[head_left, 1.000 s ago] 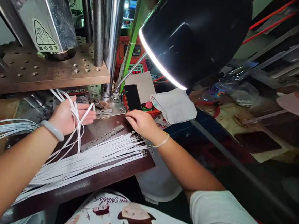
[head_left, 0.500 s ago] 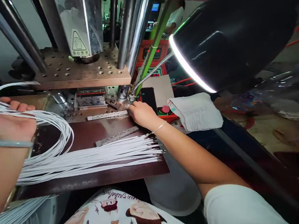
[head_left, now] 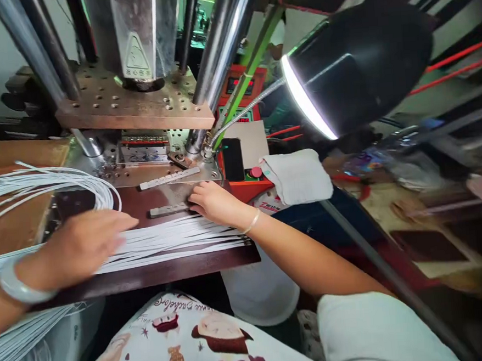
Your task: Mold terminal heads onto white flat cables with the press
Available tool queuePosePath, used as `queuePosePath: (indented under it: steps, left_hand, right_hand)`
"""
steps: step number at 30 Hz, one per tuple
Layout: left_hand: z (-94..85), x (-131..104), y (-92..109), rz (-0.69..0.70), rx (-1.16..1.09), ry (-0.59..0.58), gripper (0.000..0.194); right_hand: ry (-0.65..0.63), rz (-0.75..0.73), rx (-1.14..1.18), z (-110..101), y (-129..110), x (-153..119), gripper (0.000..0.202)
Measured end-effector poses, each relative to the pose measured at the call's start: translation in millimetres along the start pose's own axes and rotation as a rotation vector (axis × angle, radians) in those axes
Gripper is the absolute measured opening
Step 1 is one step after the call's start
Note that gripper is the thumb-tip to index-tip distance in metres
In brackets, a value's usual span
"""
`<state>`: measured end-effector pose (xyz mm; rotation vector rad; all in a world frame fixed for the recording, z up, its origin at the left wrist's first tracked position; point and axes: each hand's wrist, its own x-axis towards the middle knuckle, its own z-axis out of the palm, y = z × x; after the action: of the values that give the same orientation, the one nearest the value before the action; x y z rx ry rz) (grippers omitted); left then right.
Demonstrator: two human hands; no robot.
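My left hand [head_left: 80, 246], blurred by motion, hovers over the white cables with its fingers stretched out and nothing visible in it. Beneath it runs a flat bundle of white cables [head_left: 179, 237] whose ends lie at the board's right side. A looped bunch of white cables [head_left: 101, 193] rests behind that hand. My right hand [head_left: 215, 204] has its fingers closed on the right end of a notched metal strip [head_left: 166, 211]; the fingers hide that end. Another notched metal strip [head_left: 169, 178] lies slantwise behind it, at the press's front edge.
A press with a thick drilled plate [head_left: 137, 119] stands over a metal die [head_left: 144, 154]. At right are a lit lamp [head_left: 365, 73], a folded white cloth [head_left: 298, 176] and a red stop button [head_left: 256, 172]. A tub of cables [head_left: 66, 346] sits low at left.
My left hand has let go of the cable loop and moved right and down. My right hand has left the rear strip, now slanted, and come nearer to the front strip.
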<state>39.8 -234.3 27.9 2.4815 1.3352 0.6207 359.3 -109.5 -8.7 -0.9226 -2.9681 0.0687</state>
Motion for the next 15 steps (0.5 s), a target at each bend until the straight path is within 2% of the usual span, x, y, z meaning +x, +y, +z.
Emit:
queuePosePath:
  steps: [2, 4, 7, 10, 12, 14, 15]
  left_hand:
    - [40.1, 8.6, 18.0, 0.107, 0.038, -0.117, 0.050]
    - [73.6, 15.3, 26.1, 0.134, 0.119, -0.163, 0.059]
    - [101.2, 24.2, 21.9, 0.067, 0.221, -0.142, 0.068]
    - [101.1, 27.8, 14.0, 0.077, 0.223, -0.101, 0.075]
    - [90.9, 28.6, 10.0, 0.085, 0.167, -0.077, 0.070]
    - [77.9, 31.5, 5.2, -0.011, 0.136, -0.062, 0.068]
    - [71.7, 34.2, 2.2, -0.082, 0.142, -0.077, 0.068]
  right_hand:
    - [-0.011, 0.030, -0.051, -3.9, -1.3, 16.4, 0.018]
    - [-0.013, 0.076, -0.050, -6.9, 1.0, 28.2, 0.022]
    - [0.118, 0.193, 0.027, -6.8, -0.3, 17.3, 0.035]
    - [0.313, 0.205, 0.127, 4.0, -18.1, -33.4, 0.051]
    - [0.344, 0.142, 0.171, 17.9, -35.6, -73.8, 0.061]
    - [0.378, 0.107, 0.201, 32.9, -50.5, -104.7, 0.061]
    - [0.435, 0.117, 0.215, 39.2, -55.7, -114.5, 0.058]
